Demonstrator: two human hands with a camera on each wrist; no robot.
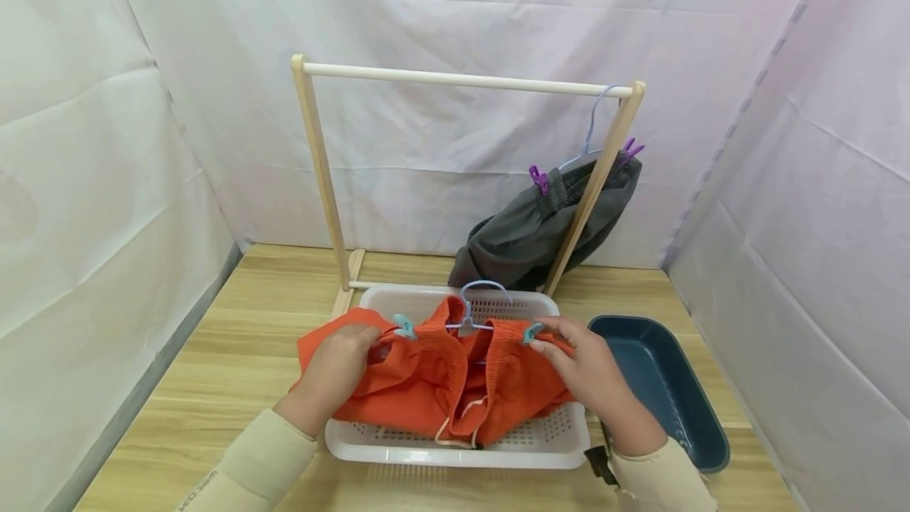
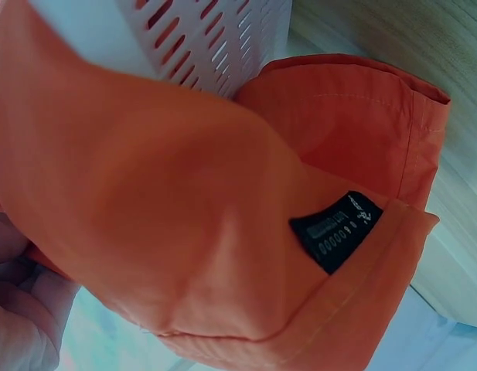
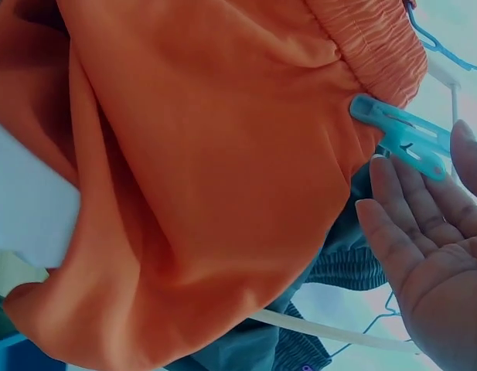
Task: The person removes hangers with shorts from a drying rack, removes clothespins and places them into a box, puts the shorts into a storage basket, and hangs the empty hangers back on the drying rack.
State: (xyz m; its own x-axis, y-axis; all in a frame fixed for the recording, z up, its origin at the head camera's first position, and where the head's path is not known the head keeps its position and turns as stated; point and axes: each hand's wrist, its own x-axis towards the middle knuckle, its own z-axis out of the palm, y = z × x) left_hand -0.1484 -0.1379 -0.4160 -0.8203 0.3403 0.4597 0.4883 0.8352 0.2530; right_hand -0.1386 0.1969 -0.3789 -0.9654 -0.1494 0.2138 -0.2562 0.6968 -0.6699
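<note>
- Orange garment (image 1: 419,393): lies across the white basket (image 1: 455,458) at the centre of the worktop (image 1: 192,370), its elasticated waist gathered and a pale drawstring (image 1: 442,433) trailing toward 6 o'clock.
- Pale blue hanger (image 1: 467,308): sits at the garment's waist, hook toward 12 o'clock, with one turquoise clip (image 1: 404,328) at its 9 o'clock side and a second turquoise clip (image 1: 532,333) at 3 o'clock.
- Of the two hands, the left hand (image 1: 341,366), at the garment's 9 o'clock, grips the orange cloth just beside the nearer clip.
- Right hand (image 1: 586,362), at 3 o'clock, pinches the second clip between thumb and fingers.
- Black label (image 2: 336,230): shows on the orange cloth in the left wrist view.
- Wooden rack (image 1: 323,164): stands at the basket's 12 o'clock.
- Dark grey garment (image 1: 508,239): hangs at the basket's 1 o'clock from another blue hanger (image 1: 589,133) hooked on the rack's rail (image 1: 455,79); two purple clips, one (image 1: 539,179) and another (image 1: 631,151), are at its waist.
- Dark blue tray (image 1: 650,358): rests on the worktop at the basket's 3 o'clock.
</note>
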